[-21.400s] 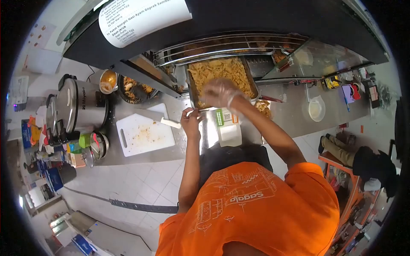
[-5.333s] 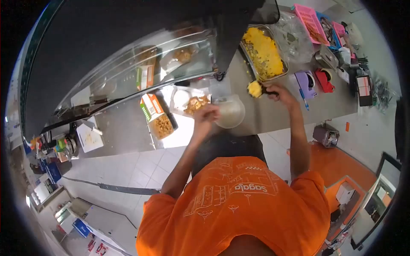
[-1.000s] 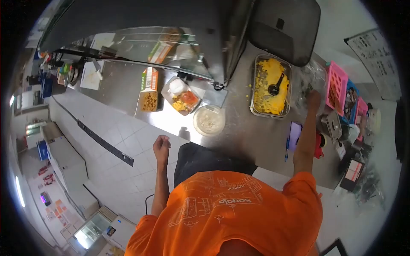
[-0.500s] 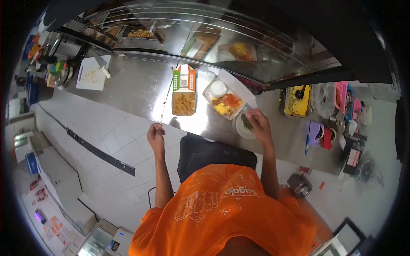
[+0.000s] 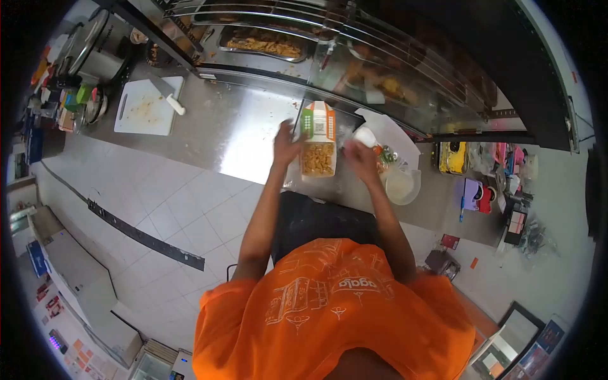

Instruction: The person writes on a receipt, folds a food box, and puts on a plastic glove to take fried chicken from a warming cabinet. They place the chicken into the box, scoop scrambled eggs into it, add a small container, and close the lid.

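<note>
Centrally, two hands (image 5: 288, 145) (image 5: 361, 161), two boxes (image 5: 319, 123) (image 5: 399, 134).

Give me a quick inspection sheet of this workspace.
Surface: metal counter, glare patch visible.
Job's things: printed carton holding golden-brown food; second box with a white mound; round container near it.
Clutter: cutting board with knife lying across its edge; purple tape dispenser.
Grippers: left hand beside the carton, fingers spread, contact unclear; right hand between carton and box, blurred.
Cables: nothing seen on the counter.
Surroundings: display case along the counter; tiled floor with dark strip.
</note>
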Action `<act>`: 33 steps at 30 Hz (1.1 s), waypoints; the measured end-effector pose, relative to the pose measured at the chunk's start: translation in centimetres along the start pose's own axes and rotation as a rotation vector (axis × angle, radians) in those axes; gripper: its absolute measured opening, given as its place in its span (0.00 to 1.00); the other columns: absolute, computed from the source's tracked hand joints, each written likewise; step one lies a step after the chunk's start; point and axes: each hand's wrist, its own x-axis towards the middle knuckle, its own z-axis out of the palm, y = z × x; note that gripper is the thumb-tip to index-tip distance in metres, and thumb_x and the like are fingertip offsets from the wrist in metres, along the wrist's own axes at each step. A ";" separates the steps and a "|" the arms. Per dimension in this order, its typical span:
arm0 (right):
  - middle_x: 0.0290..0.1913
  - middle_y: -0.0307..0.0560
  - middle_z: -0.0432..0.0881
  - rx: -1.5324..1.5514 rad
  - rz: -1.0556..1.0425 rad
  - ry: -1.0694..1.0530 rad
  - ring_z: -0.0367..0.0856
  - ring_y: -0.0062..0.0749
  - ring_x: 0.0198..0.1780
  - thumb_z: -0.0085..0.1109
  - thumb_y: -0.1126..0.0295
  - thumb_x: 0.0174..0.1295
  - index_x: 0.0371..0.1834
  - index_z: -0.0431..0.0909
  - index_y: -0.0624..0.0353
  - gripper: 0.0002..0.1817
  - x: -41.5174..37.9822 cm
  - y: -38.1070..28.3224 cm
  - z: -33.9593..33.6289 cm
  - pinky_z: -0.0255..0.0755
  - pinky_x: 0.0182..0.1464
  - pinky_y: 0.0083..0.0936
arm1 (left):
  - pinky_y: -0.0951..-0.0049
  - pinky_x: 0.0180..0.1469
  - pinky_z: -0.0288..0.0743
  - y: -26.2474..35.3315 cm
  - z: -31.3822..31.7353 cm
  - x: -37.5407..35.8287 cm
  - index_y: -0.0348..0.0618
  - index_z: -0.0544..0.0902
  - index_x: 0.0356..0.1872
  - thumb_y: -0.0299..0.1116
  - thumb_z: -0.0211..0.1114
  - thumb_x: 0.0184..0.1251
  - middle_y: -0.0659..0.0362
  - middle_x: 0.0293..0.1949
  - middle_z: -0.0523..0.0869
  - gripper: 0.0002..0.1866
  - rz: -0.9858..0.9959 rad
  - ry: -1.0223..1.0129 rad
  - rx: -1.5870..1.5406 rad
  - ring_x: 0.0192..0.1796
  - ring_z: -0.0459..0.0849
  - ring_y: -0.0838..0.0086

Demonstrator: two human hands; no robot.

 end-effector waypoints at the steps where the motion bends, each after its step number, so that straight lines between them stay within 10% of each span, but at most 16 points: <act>1: 0.43 0.55 0.87 -0.262 -0.148 0.132 0.86 0.47 0.45 0.62 0.61 0.64 0.49 0.81 0.62 0.17 2.9 2.3 3.2 0.78 0.50 0.35 | 0.59 0.54 0.78 -0.4 2.2 1.5 0.35 0.70 0.60 0.40 0.78 0.53 0.44 0.51 0.83 0.36 0.013 -0.001 0.028 0.51 0.85 0.54; 3: 0.46 0.61 0.85 -0.224 0.028 -0.016 0.83 0.58 0.49 0.60 0.62 0.63 0.51 0.77 0.62 0.18 5.8 -2.1 5.1 0.77 0.54 0.40 | 0.57 0.51 0.79 0.7 3.0 2.1 0.35 0.70 0.59 0.37 0.77 0.51 0.40 0.47 0.84 0.36 0.135 -0.012 0.138 0.49 0.85 0.49; 5: 0.41 0.51 0.87 -0.459 -0.120 -0.001 0.87 0.39 0.45 0.65 0.66 0.60 0.58 0.77 0.61 0.22 7.7 -1.5 6.8 0.78 0.48 0.31 | 0.54 0.47 0.80 0.0 2.9 2.9 0.36 0.71 0.59 0.35 0.74 0.51 0.40 0.44 0.85 0.34 0.249 0.020 0.283 0.47 0.85 0.47; 9: 0.41 0.51 0.87 -0.425 0.012 -0.064 0.86 0.39 0.41 0.64 0.69 0.60 0.59 0.77 0.60 0.22 6.4 -2.5 6.2 0.78 0.47 0.28 | 0.54 0.43 0.80 1.8 -1.2 1.0 0.38 0.74 0.61 0.29 0.72 0.50 0.42 0.41 0.85 0.33 0.176 -0.119 0.263 0.41 0.86 0.46; 13: 0.37 0.48 0.84 -0.358 -0.442 0.010 0.84 0.38 0.36 0.53 0.77 0.65 0.59 0.78 0.61 0.18 3.6 -2.1 3.5 0.77 0.45 0.25 | 0.73 0.30 0.77 -0.6 -4.1 -1.2 0.43 0.75 0.66 0.24 0.66 0.59 0.50 0.29 0.84 0.30 0.448 0.071 0.354 0.27 0.83 0.72; 15: 0.38 0.49 0.83 -0.203 -0.052 -0.136 0.82 0.34 0.36 0.51 0.76 0.67 0.64 0.75 0.60 0.21 2.1 -1.9 3.4 0.78 0.44 0.26 | 0.78 0.28 0.72 -0.7 -4.2 -1.9 0.41 0.75 0.67 0.22 0.63 0.64 0.56 0.28 0.84 0.28 0.341 -0.053 0.206 0.26 0.79 0.81; 17: 0.40 0.49 0.83 0.005 0.129 -0.238 0.82 0.31 0.37 0.52 0.74 0.68 0.66 0.73 0.60 0.22 1.7 -0.9 3.8 0.78 0.45 0.27 | 0.71 0.44 0.82 -0.2 -3.5 -2.6 0.44 0.74 0.68 0.30 0.58 0.72 0.56 0.33 0.86 0.23 -0.300 -0.244 -0.513 0.30 0.81 0.72; 21: 0.44 0.46 0.83 0.668 0.598 -0.264 0.82 0.26 0.38 0.56 0.65 0.70 0.70 0.67 0.57 0.26 1.5 -4.0 3.1 0.80 0.45 0.27 | 0.66 0.48 0.83 3.5 -4.7 -2.2 0.40 0.70 0.68 0.33 0.55 0.76 0.50 0.51 0.83 0.23 -0.665 -0.110 -0.960 0.45 0.84 0.69; 23: 0.47 0.46 0.82 0.691 0.650 -0.252 0.83 0.26 0.40 0.57 0.63 0.70 0.69 0.68 0.56 0.26 1.6 -4.7 3.2 0.80 0.45 0.26 | 0.69 0.51 0.81 3.4 -4.6 -2.0 0.38 0.74 0.62 0.34 0.59 0.74 0.53 0.64 0.75 0.20 -0.706 -0.121 -0.918 0.54 0.81 0.65; 33: 0.51 0.43 0.79 0.920 0.757 -0.115 0.82 0.23 0.43 0.68 0.58 0.64 0.54 0.76 0.61 0.22 -0.1 -1.7 5.0 0.80 0.50 0.20 | 0.78 0.52 0.85 -0.5 -3.4 -4.3 0.25 0.75 0.53 0.37 0.67 0.70 0.47 0.49 0.82 0.23 -0.788 -0.283 -0.872 0.51 0.84 0.69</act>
